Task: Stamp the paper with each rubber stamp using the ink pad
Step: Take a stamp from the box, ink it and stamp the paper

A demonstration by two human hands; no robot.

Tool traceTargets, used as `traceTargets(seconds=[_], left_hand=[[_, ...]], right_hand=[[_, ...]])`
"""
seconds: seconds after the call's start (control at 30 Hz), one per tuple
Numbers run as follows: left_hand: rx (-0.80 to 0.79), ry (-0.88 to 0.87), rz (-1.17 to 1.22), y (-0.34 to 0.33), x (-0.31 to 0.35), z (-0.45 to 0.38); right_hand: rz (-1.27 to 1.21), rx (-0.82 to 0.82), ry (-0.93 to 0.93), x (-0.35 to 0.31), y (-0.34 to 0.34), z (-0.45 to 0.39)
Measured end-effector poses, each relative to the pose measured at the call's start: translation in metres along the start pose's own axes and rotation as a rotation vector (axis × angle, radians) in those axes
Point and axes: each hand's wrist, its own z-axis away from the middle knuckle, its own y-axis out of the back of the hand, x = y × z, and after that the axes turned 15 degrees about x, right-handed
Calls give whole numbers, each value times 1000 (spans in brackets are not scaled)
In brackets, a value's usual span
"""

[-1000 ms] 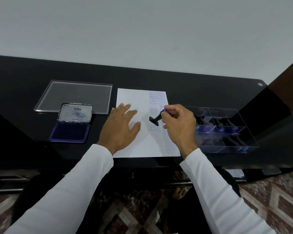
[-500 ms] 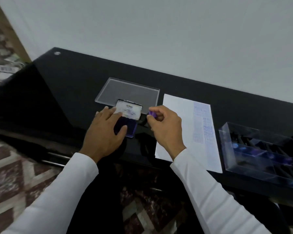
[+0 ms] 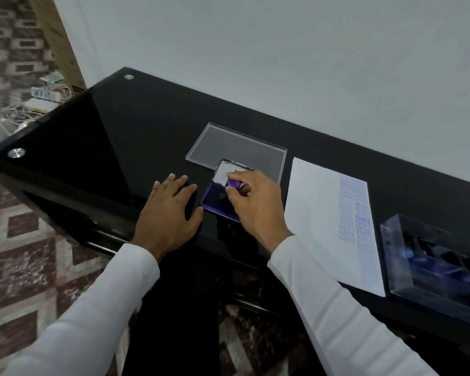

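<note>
- Right hand (image 3: 251, 202) pinches a purple rubber stamp (image 3: 234, 183) over the open ink pad (image 3: 215, 203).
- Left hand (image 3: 168, 213) lies flat, fingers spread, on the black table (image 3: 120, 137) — just beside the pad.
- The paper (image 3: 318, 213), already stamped, lies to the right.

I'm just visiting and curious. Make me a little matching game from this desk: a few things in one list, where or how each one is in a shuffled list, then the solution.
Things:
1. ink pad
2. paper
3. rubber stamp
4. left hand

States:
A. pinched in the right hand
B. flat on the black table, fingers spread
C. lid open, blue pad showing
D. printed with blue words along its right side

Pairs: 1-C, 2-D, 3-A, 4-B
</note>
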Motion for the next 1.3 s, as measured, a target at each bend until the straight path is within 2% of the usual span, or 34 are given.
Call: traceTargets(seconds=[0.97, 1.3], left_hand=[[-4, -2, -80, -10, -4, 0], [-6, 0, -81, -13, -6, 0]], right_hand=[[167, -132, 67, 2, 2, -12], [96, -134, 47, 2, 6, -11]])
